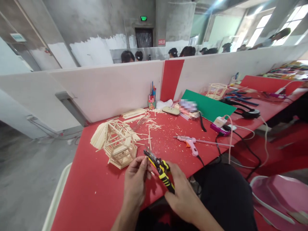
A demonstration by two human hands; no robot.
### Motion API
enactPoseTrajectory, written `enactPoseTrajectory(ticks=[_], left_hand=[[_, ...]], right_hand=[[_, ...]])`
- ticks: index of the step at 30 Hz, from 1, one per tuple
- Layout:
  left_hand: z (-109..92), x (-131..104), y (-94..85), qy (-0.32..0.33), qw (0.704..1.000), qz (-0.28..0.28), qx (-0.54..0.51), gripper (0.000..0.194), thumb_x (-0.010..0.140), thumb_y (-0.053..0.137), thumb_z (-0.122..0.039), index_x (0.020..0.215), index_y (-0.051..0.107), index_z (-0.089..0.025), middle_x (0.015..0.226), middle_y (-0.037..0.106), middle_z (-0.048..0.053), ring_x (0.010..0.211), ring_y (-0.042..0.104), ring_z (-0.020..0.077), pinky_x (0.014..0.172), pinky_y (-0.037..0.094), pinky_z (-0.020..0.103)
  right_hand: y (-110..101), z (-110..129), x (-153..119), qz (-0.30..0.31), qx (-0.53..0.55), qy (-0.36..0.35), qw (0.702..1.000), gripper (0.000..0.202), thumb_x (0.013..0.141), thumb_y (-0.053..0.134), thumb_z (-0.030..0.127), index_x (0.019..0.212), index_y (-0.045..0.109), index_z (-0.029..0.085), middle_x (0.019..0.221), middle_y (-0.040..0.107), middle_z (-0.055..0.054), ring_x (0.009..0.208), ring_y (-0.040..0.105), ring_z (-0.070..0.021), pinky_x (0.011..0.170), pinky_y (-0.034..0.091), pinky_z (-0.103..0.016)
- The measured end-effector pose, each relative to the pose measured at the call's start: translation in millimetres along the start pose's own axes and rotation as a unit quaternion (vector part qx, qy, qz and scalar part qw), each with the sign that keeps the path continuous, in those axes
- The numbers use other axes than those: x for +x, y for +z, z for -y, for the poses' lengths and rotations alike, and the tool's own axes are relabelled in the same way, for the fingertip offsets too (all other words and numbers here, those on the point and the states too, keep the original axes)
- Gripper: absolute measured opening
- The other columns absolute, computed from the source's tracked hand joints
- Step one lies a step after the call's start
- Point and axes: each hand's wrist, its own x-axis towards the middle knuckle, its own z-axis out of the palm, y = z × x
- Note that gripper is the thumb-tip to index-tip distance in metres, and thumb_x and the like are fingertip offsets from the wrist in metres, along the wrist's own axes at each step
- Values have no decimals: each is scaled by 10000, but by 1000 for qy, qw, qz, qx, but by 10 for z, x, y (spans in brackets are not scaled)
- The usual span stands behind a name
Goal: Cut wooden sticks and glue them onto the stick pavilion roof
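Observation:
My right hand (pixel 180 191) is closed round the black and yellow handles of a pair of pliers-like cutters (pixel 163 176), whose jaws point up and left. My left hand (pixel 136 176) pinches a short thin wooden stick (pixel 152 173) beside the jaws; most of the stick is hidden by the fingers. Just beyond my left hand stands a small house-like frame (pixel 121 150) built of wooden sticks. Behind it, a fan of loose wooden sticks (pixel 98 136) lies on the red table (pixel 79 199).
A pink glue gun (pixel 191 144) with a glue stick in its back lies to the right. Near it are a purple power strip (pixel 219 129) with cords and a green board (pixel 208 106). A pen cup (pixel 151 103) stands by the white partition (pixel 120 86). Wood scraps litter the table.

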Motion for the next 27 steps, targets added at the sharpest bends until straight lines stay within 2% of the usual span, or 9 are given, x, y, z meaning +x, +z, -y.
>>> enactPoseTrajectory(ticks=[6, 11, 16, 20, 23, 27], left_hand=[[1, 6, 3, 16, 999, -38, -14, 266, 570, 829, -293, 738, 680, -150, 510, 637, -13, 434, 535, 80, 400, 404, 151], [0, -6, 18, 31, 999, -42, 2, 235, 576, 823, -286, 715, 693, -148, 505, 638, -12, 433, 538, 80, 414, 423, 158], [-10, -19, 5, 55, 997, -39, 45, 200, 605, 801, -278, 729, 716, -146, 506, 637, -7, 436, 544, 91, 424, 444, 180], [-29, -31, -33, 72, 994, -45, 66, 173, 609, 796, -267, 719, 726, -154, 514, 646, -6, 429, 551, 97, 418, 449, 187], [-31, -43, -46, 77, 993, -51, 68, 159, 610, 795, -257, 715, 731, -155, 515, 648, -6, 432, 550, 95, 416, 450, 182], [-23, -36, -35, 66, 995, -63, 38, 180, 600, 807, -256, 732, 738, -155, 524, 652, -6, 435, 547, 88, 407, 447, 169]], right_hand=[[136, -18, -52, 11, -78, -18, 997, 698, 732, 513, 198, 1382, 267, 130, 1322, 472, -182, 1262, 418, -320, 1005, 399, -521], [163, -13, -57, 12, -91, -23, 996, 677, 754, 506, 212, 1376, 259, 114, 1307, 474, -191, 1232, 441, -314, 993, 413, -505], [169, 24, -45, 0, -82, -14, 997, 648, 745, 509, 215, 1357, 320, 119, 1251, 517, -188, 1167, 489, -317, 956, 430, -507], [108, 75, 8, 21, -44, -10, 999, 613, 730, 511, 187, 1330, 385, 195, 1164, 579, -134, 1071, 550, -283, 917, 452, -469], [84, 94, 42, 29, -29, -10, 999, 576, 717, 513, 172, 1287, 433, 191, 1105, 611, -124, 1014, 581, -270, 876, 471, -430], [99, 84, 81, 62, -24, 29, 997, 480, 704, 496, 150, 1184, 492, 169, 954, 662, -104, 868, 633, -251, 772, 508, -385]])
